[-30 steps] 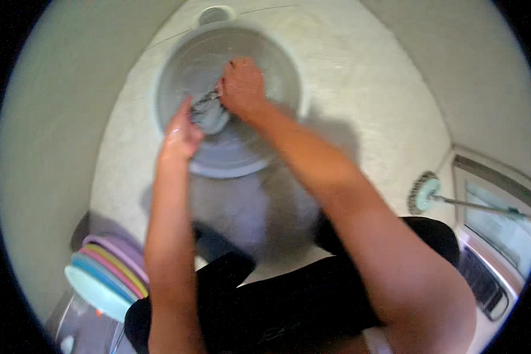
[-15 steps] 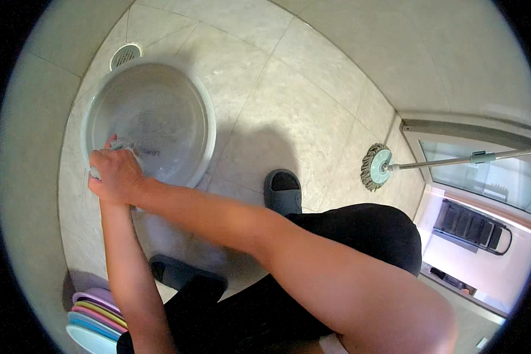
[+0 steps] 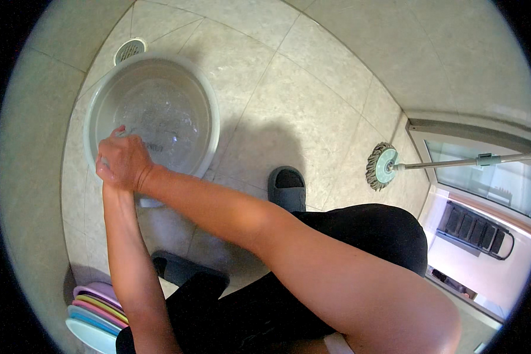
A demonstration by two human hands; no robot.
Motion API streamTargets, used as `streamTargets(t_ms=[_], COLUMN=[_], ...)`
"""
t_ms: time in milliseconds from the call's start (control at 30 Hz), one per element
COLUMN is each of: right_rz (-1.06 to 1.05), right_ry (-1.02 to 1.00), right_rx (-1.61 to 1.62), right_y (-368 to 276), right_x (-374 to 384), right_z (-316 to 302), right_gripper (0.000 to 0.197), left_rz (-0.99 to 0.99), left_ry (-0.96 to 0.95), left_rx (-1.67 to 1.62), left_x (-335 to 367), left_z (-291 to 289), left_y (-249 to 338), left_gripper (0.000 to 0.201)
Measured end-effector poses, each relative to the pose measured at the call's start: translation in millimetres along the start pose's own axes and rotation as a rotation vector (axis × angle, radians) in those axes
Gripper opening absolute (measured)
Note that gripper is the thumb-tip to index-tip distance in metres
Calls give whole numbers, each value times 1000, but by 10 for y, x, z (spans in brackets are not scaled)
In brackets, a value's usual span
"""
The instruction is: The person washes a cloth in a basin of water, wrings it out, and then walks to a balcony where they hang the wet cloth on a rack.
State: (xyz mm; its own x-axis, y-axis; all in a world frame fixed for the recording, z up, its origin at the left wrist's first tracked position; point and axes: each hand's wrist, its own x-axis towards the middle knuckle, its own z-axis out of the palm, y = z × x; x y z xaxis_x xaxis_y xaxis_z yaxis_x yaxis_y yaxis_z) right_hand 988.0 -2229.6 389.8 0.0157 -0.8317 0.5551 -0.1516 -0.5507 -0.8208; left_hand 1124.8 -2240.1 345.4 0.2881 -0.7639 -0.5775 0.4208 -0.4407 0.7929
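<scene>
A large round white basin (image 3: 211, 144) stands on the floor, holding clear water with glints and ripples. Over its near left rim my hands are clasped together. My right hand (image 3: 128, 158) lies on top, fingers closed round a small pale, wet bundle that looks like a cloth (image 3: 121, 134); only bits of it show between the fingers. Beneath it, my left hand (image 3: 107, 174) is mostly covered, closed against the same bundle. My right forearm crosses above my left wrist.
A round floor drain (image 3: 130, 51) lies beyond the basin. Colourful stacked basins (image 3: 97, 315) lean at the lower left. A mop (image 3: 382, 167) with a metal handle is at the right, near a door frame (image 3: 472, 133). My dark slippers (image 3: 287, 187) are on the tiles.
My clasped hands have shifted slightly up and to the right, and less of the pale cloth shows. The water pattern differs. The whole view has moved a little.
</scene>
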Motion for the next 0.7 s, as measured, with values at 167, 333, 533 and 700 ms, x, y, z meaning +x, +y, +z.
streamTargets(t_ms=[167, 333, 533, 700], right_rz=[-38, -90, 541, 429], right_ry=[57, -259, -411, -191], right_rx=[71, -374, -646, -644], right_y=[-122, 232, 525, 911], right_x=[34, 92, 290, -225], right_z=[361, 492, -117, -207], right_gripper=[9, 15, 27, 53], left_rz=[9, -10, -34, 145], left_ry=[-39, -229, 25, 152], left_rx=[-6, -59, 49, 301], left_x=[-26, 191, 21, 255], left_z=[-220, 19, 280, -382], left_y=[160, 54, -147, -523], left_gripper=[58, 59, 57, 56])
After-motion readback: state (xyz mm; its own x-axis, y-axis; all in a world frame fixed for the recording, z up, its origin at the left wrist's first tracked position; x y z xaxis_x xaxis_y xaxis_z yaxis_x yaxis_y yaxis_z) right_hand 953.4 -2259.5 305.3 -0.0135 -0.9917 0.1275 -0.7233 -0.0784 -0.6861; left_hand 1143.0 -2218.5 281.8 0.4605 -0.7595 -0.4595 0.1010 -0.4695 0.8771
